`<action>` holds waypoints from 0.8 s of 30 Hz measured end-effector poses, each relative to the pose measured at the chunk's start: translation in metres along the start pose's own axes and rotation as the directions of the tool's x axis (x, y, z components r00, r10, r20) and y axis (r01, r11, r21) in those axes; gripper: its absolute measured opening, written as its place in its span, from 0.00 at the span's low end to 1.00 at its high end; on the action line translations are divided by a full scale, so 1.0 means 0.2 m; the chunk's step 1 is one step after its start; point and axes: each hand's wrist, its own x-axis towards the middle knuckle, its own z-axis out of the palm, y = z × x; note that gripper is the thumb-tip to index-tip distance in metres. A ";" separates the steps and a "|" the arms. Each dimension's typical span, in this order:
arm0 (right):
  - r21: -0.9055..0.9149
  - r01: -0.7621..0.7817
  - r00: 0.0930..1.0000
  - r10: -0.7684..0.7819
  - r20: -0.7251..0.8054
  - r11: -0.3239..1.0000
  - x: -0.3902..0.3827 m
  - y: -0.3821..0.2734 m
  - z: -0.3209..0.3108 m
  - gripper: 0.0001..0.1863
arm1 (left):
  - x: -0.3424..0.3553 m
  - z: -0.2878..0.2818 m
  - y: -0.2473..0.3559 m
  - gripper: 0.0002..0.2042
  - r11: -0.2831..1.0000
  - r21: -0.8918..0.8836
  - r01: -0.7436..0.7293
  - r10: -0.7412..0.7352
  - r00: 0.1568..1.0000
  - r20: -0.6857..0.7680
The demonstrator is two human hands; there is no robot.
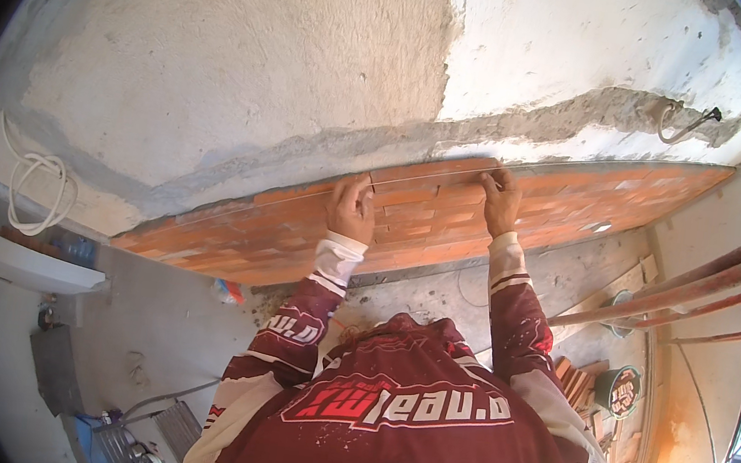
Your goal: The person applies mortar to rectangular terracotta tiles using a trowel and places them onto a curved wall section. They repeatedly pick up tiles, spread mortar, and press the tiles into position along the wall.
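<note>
Thin orange brick tiles (433,211) cover the low part of the wall in front of me, in several courses. Along their top course runs a thin pale string (433,177), passing by both hands. My left hand (353,209) is against the upper tiles with its fingers curled together; a small dark bit shows by the fingertips. Farther right, my right hand (502,201) reaches the tiles' top edge, thumb and forefinger pinched close to the string. What either hand's fingertips grip is too small to make out.
Bare plaster (271,62) rises above the tiles. A coiled white cable (40,191) hangs at left, and a short cable (684,127) sticks out at right. Reddish poles (706,282) slant in from the right. Stacked tiles (576,379) stand near a bucket (619,392) on the floor.
</note>
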 end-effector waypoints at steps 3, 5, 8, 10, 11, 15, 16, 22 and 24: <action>-0.031 0.013 1.000 -0.014 -0.026 0.999 -0.01 0.01 0.00 0.15 | 0.12 -0.10 0.01 0.14 0.967 0.197 -0.163 0.157 0.986 0.046; -0.059 0.015 1.000 -0.016 -0.017 0.998 0.01 0.04 -0.03 0.13 | 0.17 -0.12 0.00 0.15 0.960 0.197 -0.198 0.165 0.971 0.175; -0.096 0.033 0.999 -0.033 -0.002 0.995 0.00 0.00 -0.02 0.10 | 0.18 -0.13 0.02 0.16 0.928 0.290 -0.235 0.168 0.957 0.238; -0.083 0.037 0.999 -0.038 -0.013 0.996 0.00 -0.01 -0.02 0.09 | 0.19 -0.11 0.03 0.15 0.923 0.313 -0.223 0.143 0.955 0.261; -0.076 0.038 0.999 -0.040 -0.018 0.996 0.00 -0.02 -0.02 0.09 | 0.19 -0.10 0.03 0.14 0.927 0.313 -0.206 0.125 0.957 0.261; -0.044 0.004 1.000 -0.005 -0.024 0.999 0.01 0.01 -0.03 0.10 | 0.21 -0.07 0.01 0.13 0.937 0.332 -0.108 0.018 0.965 0.262; -0.025 -0.011 1.000 0.011 -0.019 1.000 0.01 0.02 -0.03 0.10 | 0.21 -0.06 0.02 0.13 0.933 0.339 -0.121 0.033 0.966 0.255; -0.003 -0.002 1.000 0.002 -0.005 1.000 0.03 0.07 -0.05 0.10 | 0.21 -0.05 0.04 0.10 0.935 0.325 -0.145 0.073 0.972 0.221; -0.024 -0.005 1.000 0.005 -0.004 1.000 0.03 0.08 -0.05 0.10 | 0.20 -0.04 0.03 0.09 0.944 0.293 -0.154 0.093 0.973 0.212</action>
